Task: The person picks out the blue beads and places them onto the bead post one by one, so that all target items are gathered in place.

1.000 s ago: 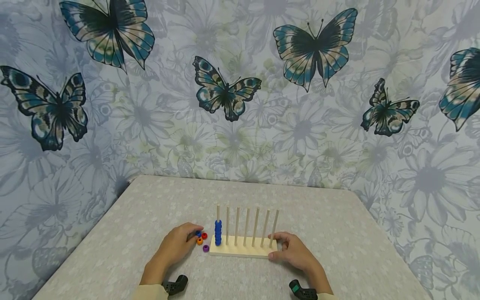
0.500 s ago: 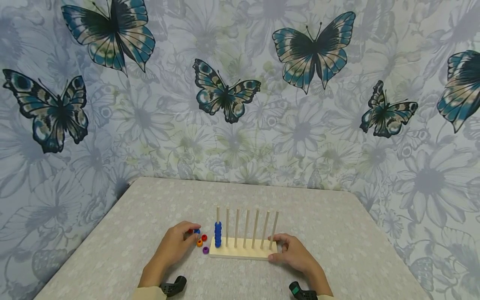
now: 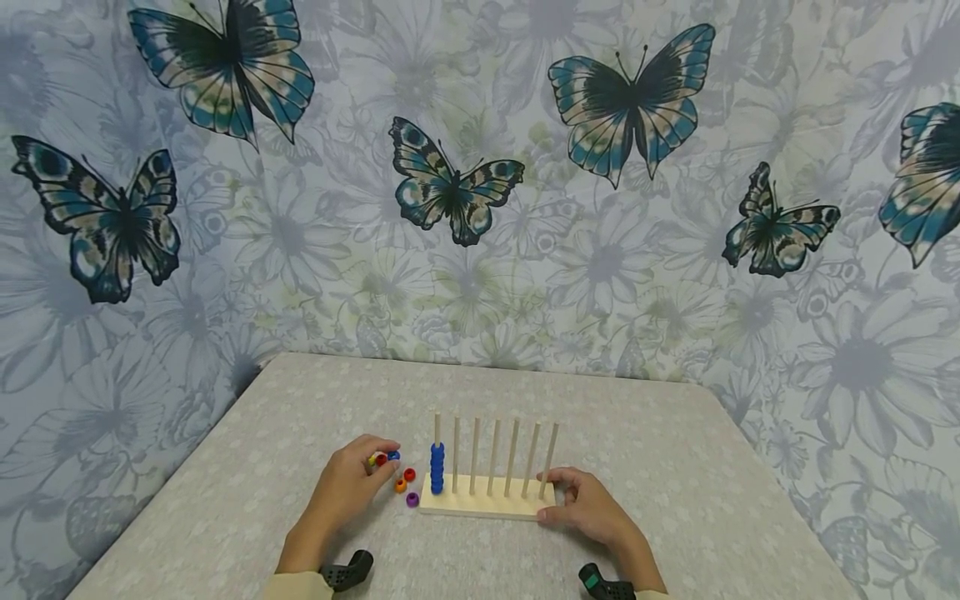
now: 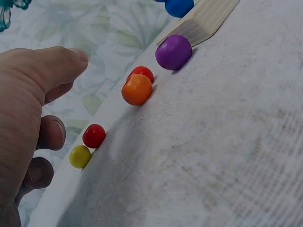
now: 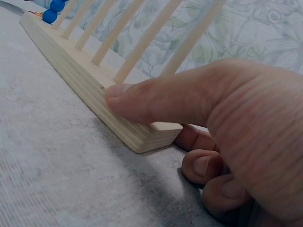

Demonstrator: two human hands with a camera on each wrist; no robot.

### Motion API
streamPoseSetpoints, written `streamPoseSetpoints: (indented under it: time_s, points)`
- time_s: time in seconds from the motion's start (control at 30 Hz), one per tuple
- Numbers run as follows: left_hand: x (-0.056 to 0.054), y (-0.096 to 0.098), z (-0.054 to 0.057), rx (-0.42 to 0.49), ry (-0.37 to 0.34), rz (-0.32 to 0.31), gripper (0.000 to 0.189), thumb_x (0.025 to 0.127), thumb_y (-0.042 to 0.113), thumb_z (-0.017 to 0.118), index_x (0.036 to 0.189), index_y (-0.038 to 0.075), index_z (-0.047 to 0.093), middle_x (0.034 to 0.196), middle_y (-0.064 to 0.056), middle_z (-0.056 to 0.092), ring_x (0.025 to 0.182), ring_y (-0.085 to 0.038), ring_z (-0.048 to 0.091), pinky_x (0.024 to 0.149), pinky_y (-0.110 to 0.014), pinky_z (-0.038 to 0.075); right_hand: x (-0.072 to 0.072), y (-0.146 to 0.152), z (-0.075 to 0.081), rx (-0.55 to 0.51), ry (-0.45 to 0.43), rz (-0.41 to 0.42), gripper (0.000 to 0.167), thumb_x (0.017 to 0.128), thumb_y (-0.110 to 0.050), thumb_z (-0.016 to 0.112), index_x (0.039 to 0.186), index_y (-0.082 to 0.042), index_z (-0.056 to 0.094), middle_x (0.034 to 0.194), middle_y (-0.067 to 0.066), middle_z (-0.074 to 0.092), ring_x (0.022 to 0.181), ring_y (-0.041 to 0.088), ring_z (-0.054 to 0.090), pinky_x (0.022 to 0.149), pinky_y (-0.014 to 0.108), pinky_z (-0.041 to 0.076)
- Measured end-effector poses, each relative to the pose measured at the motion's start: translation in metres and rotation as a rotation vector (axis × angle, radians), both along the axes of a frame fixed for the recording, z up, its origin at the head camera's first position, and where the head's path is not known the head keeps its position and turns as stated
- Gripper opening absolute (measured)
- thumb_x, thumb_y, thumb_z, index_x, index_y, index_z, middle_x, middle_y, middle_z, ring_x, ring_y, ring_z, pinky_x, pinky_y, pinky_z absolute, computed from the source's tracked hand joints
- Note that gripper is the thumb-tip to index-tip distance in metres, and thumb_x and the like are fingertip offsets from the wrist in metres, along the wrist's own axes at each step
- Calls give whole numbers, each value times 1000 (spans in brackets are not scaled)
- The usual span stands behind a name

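Note:
A wooden peg stand [image 3: 487,504] with several upright pegs stands on the table, and blue beads [image 3: 437,469] are stacked on its leftmost peg. My left hand [image 3: 347,479] pinches a loose blue bead [image 3: 394,456] between thumb and index finger; in the left wrist view the thumb hides that bead. Below these fingers lie a red bead [image 4: 94,136] and a yellow bead [image 4: 79,156]. My right hand [image 3: 588,502] grips the stand's right end, its thumb along the front edge [image 5: 128,101] and other fingers round the back, partly hidden.
Between my left hand and the stand lie another red bead [image 3: 409,474], an orange bead [image 3: 401,486] and a purple bead [image 3: 412,499]. A patterned cloth covers the table [image 3: 480,558]. Behind it rises a wall [image 3: 480,292] with butterfly prints.
My left hand has shifted slightly back and left with the blue bead, uncovering the red and yellow beads. The right hand keeps its grip on the stand.

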State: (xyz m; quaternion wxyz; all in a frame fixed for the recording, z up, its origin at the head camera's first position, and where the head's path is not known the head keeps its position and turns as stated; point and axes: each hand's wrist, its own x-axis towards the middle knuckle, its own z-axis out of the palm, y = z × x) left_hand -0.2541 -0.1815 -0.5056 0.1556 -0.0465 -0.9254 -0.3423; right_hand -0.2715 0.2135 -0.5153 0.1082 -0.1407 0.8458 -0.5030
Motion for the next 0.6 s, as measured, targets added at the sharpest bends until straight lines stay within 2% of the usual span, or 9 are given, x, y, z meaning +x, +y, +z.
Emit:
streamPoseSetpoints:
  time_s: [0.27, 0.6]
  points:
    - [2, 1, 7, 6, 66, -21, 23, 89, 28, 78, 111, 21, 74, 103, 12, 68, 63, -6, 51, 53, -21, 44, 2, 1, 0, -11, 4, 1, 58, 72, -20, 90, 124, -9, 68, 109, 8, 70, 59, 6, 38, 50, 21, 33]
    - [5, 1, 13, 24, 170, -25, 23, 85, 26, 82, 105, 20, 74, 99, 10, 69, 59, -3, 47, 52, -20, 42, 0, 0, -3, -33, -16, -12, 57, 72, -18, 89, 125, -9, 68, 108, 8, 68, 58, 9, 38, 50, 21, 33]
